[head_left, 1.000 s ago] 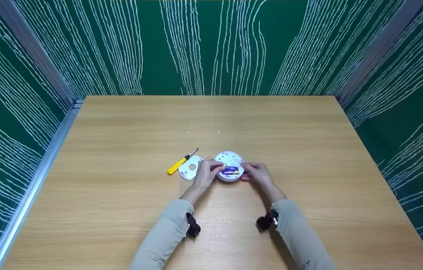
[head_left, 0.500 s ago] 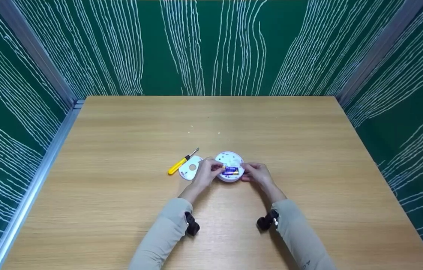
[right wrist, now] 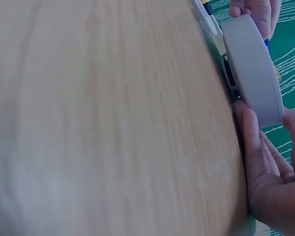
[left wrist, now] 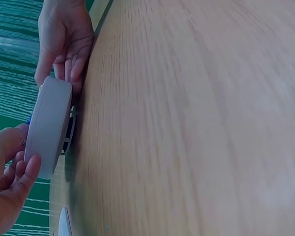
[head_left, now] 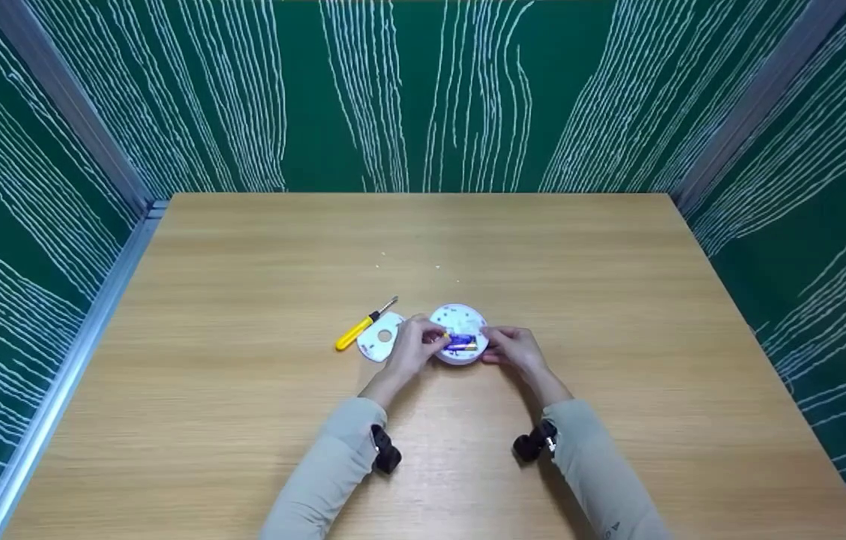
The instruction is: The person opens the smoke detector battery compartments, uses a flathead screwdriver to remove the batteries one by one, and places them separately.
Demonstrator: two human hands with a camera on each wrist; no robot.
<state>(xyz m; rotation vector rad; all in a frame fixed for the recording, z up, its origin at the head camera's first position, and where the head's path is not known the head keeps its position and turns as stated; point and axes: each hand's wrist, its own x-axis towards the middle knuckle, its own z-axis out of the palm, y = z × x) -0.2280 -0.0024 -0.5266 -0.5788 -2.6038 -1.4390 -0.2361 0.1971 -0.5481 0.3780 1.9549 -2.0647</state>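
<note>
A round white device (head_left: 458, 313), its look like a smoke alarm, sits between both hands with its battery side up. Blue batteries (head_left: 462, 342) with gold ends lie side by side in its top face. My left hand (head_left: 409, 347) pinches a battery's left end between thumb and index finger, while another fingertip touches the device's side wall in the left wrist view. My right hand (head_left: 515, 347) grips the device's right edge, thumb on top and fingers (right wrist: 251, 137) low at its side and underside. The device is slightly tilted in the wrist views.
Left of the device lies a white mounting plate (head_left: 372, 341) with a round central hole. Beside it is a yellow-handled screwdriver (head_left: 354, 331). Several tiny white bits are scattered farther back on the wooden table (head_left: 280, 262). Green walls with white lines surround the table.
Both hands keep nearly the same place on the device. Only small shifts of the left fingertips and the batteries show.
</note>
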